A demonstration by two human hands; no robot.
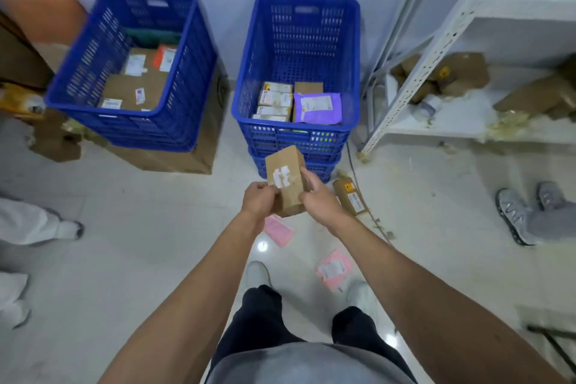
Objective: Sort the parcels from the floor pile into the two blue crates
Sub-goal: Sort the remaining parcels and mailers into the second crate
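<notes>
Both hands — left hand (260, 199), right hand (316, 196) — grip a brown parcel (286, 179) held upright, long axis pointing away, just before the right blue crate (296, 131), nearer than the left blue crate (131, 72).

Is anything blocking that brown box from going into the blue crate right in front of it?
Nothing visible. The left hand and right hand hold the brown box just before the right blue crate, whose top is open.

orange shape (43, 14): blurred, cut off | box (288, 171): label unreadable
</notes>
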